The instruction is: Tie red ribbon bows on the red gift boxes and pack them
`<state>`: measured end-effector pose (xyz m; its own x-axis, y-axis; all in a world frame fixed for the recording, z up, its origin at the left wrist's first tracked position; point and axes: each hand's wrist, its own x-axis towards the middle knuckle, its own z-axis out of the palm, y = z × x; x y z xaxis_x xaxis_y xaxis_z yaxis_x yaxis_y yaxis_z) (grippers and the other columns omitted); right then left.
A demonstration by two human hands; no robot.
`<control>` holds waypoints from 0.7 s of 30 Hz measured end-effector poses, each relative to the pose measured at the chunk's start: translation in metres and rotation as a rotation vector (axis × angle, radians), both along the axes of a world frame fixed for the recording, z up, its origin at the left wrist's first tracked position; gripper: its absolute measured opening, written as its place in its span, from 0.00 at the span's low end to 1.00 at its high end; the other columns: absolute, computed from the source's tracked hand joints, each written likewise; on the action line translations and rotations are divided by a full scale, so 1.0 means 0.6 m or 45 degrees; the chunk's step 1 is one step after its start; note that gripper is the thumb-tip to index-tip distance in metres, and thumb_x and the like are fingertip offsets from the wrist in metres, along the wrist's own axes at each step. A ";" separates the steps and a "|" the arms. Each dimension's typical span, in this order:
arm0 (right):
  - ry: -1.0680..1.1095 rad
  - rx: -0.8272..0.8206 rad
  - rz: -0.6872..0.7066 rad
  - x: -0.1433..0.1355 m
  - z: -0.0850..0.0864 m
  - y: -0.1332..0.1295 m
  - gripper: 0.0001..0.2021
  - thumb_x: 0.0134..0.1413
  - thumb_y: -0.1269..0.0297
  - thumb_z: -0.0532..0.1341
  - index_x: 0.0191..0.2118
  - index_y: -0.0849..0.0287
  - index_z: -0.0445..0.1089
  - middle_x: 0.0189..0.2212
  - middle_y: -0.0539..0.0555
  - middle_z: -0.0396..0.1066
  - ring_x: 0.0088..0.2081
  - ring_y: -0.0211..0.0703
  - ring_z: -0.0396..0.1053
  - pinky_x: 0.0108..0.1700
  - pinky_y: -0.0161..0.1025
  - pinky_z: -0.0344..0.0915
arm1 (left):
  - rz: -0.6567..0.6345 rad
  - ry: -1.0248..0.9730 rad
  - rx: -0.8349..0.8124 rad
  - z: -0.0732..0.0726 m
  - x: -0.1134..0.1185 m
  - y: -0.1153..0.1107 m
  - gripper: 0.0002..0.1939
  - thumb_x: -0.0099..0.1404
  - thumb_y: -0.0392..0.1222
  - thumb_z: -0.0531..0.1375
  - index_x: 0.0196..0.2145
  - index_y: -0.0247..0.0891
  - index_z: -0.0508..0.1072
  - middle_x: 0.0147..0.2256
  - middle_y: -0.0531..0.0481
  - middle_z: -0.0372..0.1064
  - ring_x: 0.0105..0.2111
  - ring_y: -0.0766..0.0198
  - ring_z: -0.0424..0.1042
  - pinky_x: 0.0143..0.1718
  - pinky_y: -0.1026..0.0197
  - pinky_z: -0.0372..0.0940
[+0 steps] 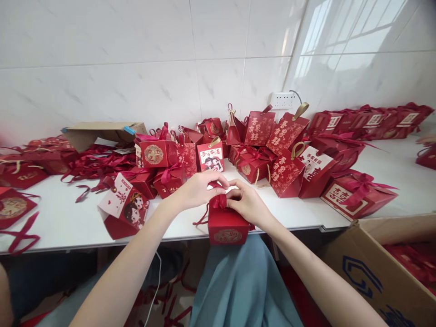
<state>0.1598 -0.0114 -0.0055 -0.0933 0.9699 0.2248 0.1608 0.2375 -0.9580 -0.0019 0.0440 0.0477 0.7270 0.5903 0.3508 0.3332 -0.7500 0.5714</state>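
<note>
A red gift box (pixel 227 225) with a gold round print stands at the front edge of the white table, right before me. On its top a red ribbon (pixel 220 201) is gathered into a bow or knot. My left hand (pixel 204 185) bends over the ribbon from the left, fingers closed on it. From the right, my right hand (pixel 245 200) pinches the same ribbon between thumb and fingers. A dark red cord (pixel 201 220) hangs out at the box's left side. The exact shape of the knot is partly hidden by my fingers.
Many finished red boxes (pixel 255 163) crowd the back of the white table (pixel 184 227). A heap of loose ribbons (pixel 97 163) lies left, by an open cardboard box (pixel 102 131). Bottom right stands a carton (pixel 361 254) with red items. Another person's hand (pixel 426 140) shows far right.
</note>
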 end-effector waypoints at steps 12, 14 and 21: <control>0.077 0.075 -0.175 -0.001 -0.002 0.000 0.10 0.42 0.64 0.63 0.31 0.56 0.61 0.27 0.48 0.71 0.31 0.40 0.71 0.34 0.37 0.66 | 0.214 -0.218 -0.177 -0.081 -0.021 -0.003 0.06 0.60 0.41 0.56 0.30 0.37 0.71 0.32 0.50 0.71 0.34 0.63 0.69 0.38 0.61 0.64; -0.076 0.156 -0.254 0.000 -0.002 -0.002 0.07 0.44 0.65 0.61 0.30 0.57 0.62 0.29 0.49 0.70 0.34 0.41 0.71 0.37 0.39 0.66 | 0.223 -0.190 -0.143 -0.081 -0.024 -0.014 0.06 0.61 0.39 0.56 0.31 0.37 0.71 0.33 0.49 0.71 0.36 0.63 0.69 0.40 0.60 0.64; -0.213 0.204 -0.295 0.003 -0.007 -0.005 0.03 0.45 0.67 0.58 0.30 0.56 0.62 0.28 0.49 0.69 0.32 0.40 0.69 0.37 0.40 0.65 | 0.149 -0.101 -0.159 -0.071 -0.012 -0.036 0.07 0.59 0.42 0.58 0.29 0.37 0.73 0.37 0.47 0.69 0.41 0.59 0.67 0.46 0.57 0.62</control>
